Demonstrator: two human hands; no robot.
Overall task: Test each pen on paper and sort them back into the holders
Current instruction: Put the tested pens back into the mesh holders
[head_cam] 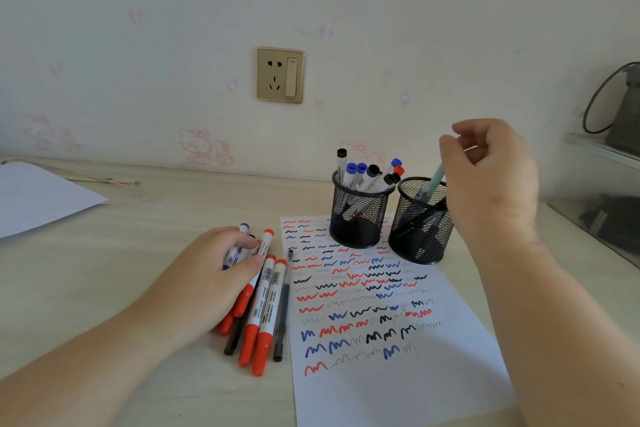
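Note:
A white sheet of paper (381, 374) covered in red, blue and black squiggles lies on the desk. Two black mesh holders stand on its far end. The left holder (358, 218) is full of capped markers. Over the right holder (420, 229), my right hand (491, 180) pinches a pale teal pen (433, 182) whose lower end dips inside the rim. Left of the paper, my left hand (214, 274) rests on a pile of markers (261, 315), fingers curled around a blue-capped marker (239, 246). Red markers and a slim black pen fan out below the hand.
A second white sheet (41, 198) lies at the far left of the desk. A gold wall socket (280, 74) is on the wall behind. A glass shelf with a dark object (609, 191) stands at the right edge.

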